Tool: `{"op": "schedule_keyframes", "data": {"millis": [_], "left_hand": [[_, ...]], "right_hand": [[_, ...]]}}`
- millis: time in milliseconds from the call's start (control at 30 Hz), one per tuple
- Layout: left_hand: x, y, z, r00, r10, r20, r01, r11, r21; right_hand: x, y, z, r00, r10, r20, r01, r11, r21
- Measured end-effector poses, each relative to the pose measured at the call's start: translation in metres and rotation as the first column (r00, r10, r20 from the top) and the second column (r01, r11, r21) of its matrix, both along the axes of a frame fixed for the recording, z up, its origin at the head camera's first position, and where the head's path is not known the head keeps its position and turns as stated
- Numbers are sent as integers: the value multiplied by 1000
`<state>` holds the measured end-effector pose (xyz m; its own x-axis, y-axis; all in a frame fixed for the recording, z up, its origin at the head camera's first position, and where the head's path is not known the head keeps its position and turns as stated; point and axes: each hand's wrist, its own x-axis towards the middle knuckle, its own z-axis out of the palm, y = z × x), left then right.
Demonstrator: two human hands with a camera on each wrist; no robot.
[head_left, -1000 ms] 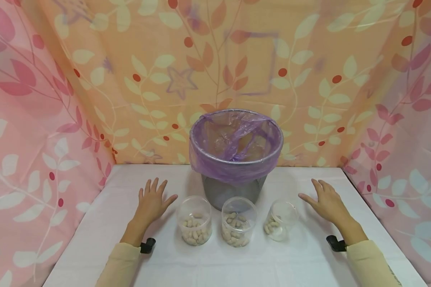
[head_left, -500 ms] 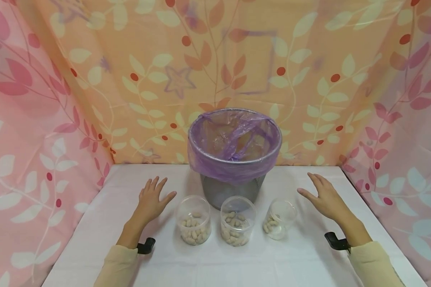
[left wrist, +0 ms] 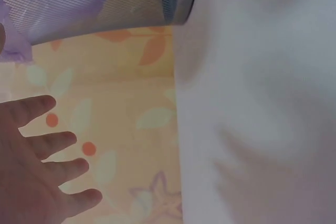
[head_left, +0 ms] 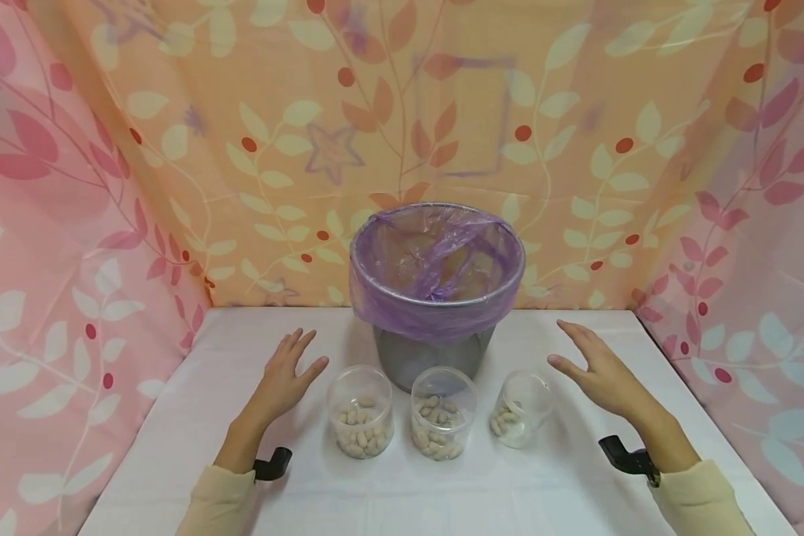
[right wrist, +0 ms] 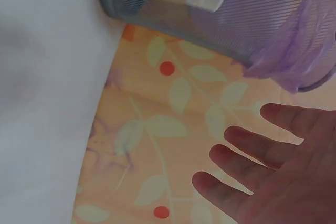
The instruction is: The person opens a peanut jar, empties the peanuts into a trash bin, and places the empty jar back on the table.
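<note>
My left hand (head_left: 283,383) hovers over the table with fingers spread, left of a clear plastic tub (head_left: 360,394) part-filled with what look like unshelled peanuts (head_left: 362,438). A second such tub (head_left: 444,394) stands in the middle, also holding peanuts. To its right is a smaller clear tub (head_left: 526,398) with fewer peanuts (head_left: 505,420) at one side. My right hand (head_left: 603,376) is held up to the right of that tub, fingers straight and thumb apart. Both wrist views show the left palm (left wrist: 31,177) and right palm (right wrist: 289,182) with nothing in them.
Behind the tubs stands a grey mesh wastebasket (head_left: 432,361) lined with a purple plastic bag (head_left: 435,320). A white cloth (head_left: 402,491) covers the table. Floral curtains (head_left: 275,186) enclose the back and both sides. A black wrist camera (head_left: 626,455) sits on each wrist.
My right hand has shifted slightly inward and up, toward the smaller tub and basket. The left hand has turned a little, its fingers seen more from the side. Tubs and basket stay put.
</note>
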<state>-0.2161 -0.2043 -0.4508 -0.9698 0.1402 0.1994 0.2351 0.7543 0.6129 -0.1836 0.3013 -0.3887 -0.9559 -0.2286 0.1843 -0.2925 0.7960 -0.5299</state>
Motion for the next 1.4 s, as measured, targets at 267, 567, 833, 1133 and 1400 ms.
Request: {"op": "schedule_keyframes", "data": {"millis": [267, 567, 833, 1133, 1400], "left_hand": [[7, 1, 3, 997, -51, 59, 46, 995, 85], [14, 5, 8, 993, -100, 58, 91, 986, 138], [20, 9, 9, 988, -149, 45, 138, 972, 192], [26, 13, 6, 977, -210, 41, 195, 953, 234], [30, 15, 5, 958, -280, 65, 248, 919, 306]], "right_hand": [[8, -18, 6, 997, 73, -12, -73, 997, -16], [14, -38, 10, 988, 156, -17, -156, 987, -38], [17, -55, 7, 977, 215, 7, -214, 975, -55], [21, -80, 3, 959, 279, 46, -277, 960, -44], [23, -101, 1, 938, 335, 82, -333, 942, -39]]}}
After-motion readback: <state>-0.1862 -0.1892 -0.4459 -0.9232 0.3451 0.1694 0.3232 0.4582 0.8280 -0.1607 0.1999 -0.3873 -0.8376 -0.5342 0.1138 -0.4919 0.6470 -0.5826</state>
